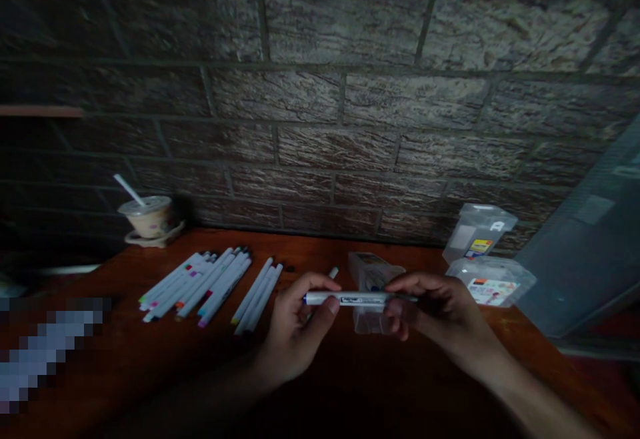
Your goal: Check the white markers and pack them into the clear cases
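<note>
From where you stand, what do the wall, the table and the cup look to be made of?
Wall: rough, matte stone or brick, by its coarse blocks and joints. Table: probably wood, smooth, given its reddish-brown top. Cup: likely clear plastic, since its contents show through.

Rough stone wall [310,99]; glossy tabletop [310,359]

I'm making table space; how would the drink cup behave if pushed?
The cup looks well filled, so probably fairly heavy. It narrows downward, so it might tip, though the holder underneath may steady it.
</note>
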Action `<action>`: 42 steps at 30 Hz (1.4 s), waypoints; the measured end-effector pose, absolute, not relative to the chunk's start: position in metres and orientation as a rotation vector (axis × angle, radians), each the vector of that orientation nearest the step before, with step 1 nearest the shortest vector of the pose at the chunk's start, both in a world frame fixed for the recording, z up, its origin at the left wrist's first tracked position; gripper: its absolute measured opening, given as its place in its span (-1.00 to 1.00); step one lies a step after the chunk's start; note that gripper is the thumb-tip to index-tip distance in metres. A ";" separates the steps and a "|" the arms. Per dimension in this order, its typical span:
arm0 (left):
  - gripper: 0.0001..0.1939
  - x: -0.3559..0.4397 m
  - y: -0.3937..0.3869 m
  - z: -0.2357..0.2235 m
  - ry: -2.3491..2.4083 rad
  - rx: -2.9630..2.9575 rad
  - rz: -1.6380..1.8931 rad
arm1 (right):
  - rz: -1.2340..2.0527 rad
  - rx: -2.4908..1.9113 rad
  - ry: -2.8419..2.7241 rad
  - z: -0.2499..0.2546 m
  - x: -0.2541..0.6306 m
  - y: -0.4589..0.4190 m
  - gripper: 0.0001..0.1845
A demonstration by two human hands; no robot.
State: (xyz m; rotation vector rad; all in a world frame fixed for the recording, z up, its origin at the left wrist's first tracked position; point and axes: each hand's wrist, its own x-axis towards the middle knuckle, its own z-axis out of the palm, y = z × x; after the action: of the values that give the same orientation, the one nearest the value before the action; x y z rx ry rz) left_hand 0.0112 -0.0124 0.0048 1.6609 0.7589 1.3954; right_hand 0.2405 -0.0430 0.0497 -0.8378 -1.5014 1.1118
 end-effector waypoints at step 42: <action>-0.82 0.013 -0.020 -0.003 0.690 1.875 1.313 | 1.146 -0.797 -1.351 0.020 0.249 -0.044 -0.79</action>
State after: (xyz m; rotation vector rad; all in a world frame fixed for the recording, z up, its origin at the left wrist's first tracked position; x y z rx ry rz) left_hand 0.0126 -0.0198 -0.0030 1.8755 0.6903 1.3132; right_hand 0.2486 -0.0437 0.0202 -0.7969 -1.3512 1.1456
